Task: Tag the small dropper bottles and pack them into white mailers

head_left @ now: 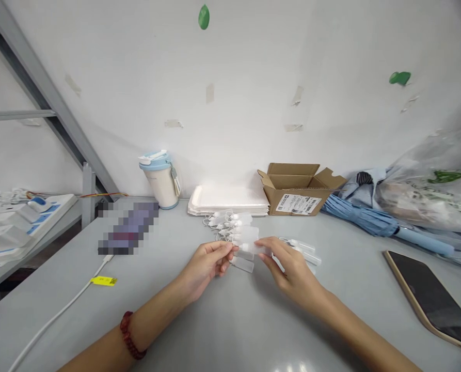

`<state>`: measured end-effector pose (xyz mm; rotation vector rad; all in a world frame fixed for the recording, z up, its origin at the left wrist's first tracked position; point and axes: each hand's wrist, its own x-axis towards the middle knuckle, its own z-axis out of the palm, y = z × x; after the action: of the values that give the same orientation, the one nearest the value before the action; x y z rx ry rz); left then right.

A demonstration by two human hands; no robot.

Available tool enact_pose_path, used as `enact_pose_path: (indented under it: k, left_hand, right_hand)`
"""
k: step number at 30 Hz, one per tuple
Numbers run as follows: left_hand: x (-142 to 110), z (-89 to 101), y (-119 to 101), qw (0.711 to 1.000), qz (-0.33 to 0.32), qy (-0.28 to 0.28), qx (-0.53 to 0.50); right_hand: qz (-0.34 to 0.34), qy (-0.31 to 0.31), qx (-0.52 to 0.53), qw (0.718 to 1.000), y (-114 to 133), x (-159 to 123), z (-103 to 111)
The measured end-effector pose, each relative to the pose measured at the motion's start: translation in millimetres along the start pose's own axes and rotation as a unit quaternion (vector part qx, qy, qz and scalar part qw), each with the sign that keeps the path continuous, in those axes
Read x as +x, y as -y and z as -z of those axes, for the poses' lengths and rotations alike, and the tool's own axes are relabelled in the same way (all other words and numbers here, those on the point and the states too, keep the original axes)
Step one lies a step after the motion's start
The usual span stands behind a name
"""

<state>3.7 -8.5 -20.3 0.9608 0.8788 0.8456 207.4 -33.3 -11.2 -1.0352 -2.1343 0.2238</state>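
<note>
In the head view my left hand [210, 258] is closed in a pinch at the narrow end of a small translucent plastic bottle [249, 248]. My right hand [286, 261] has its thumb and fingers about the wide end of this bottle, which they partly hide. Beneath and behind my hands lies a loose pile of similar translucent bottles [245, 219] with white narrow tops and thin loops. Several more bottles [307, 245] lie just beyond my right hand, partly covered by it.
Behind the pile are a stack of white padded envelopes [230, 199] and an open cardboard box [298, 199]. A tumbler [160, 181] stands at left near a blurred device [129, 230] with a white cable [60, 315]. At right lie a blue umbrella [362, 214] and a phone [431, 297].
</note>
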Motion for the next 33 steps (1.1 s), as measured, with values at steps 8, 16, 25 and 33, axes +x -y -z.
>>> enact_pose_path:
  k: [8,16,25,33]
  left_hand:
    - [-3.3,-3.5,0.2,0.995,-0.031,-0.028,0.095]
    - [-7.4,-5.5,1.7,0.991,-0.038,-0.026,0.128]
    - [-6.8,-4.2,3.3,0.987,-0.033,-0.023,0.154]
    - [-4.2,0.2,-3.3,0.993,-0.008,-0.002,0.116]
  right_hand:
    - [0.034,0.02,0.009,0.999,-0.7,-2.2,-3.4]
    - [0.049,0.014,0.023,0.998,-2.6,-6.9,-8.7]
    - [0.056,-0.031,0.027,0.998,-1.1,-11.4,-18.7]
    - [0.046,-0.062,0.028,0.997,2.5,-10.4,-20.9]
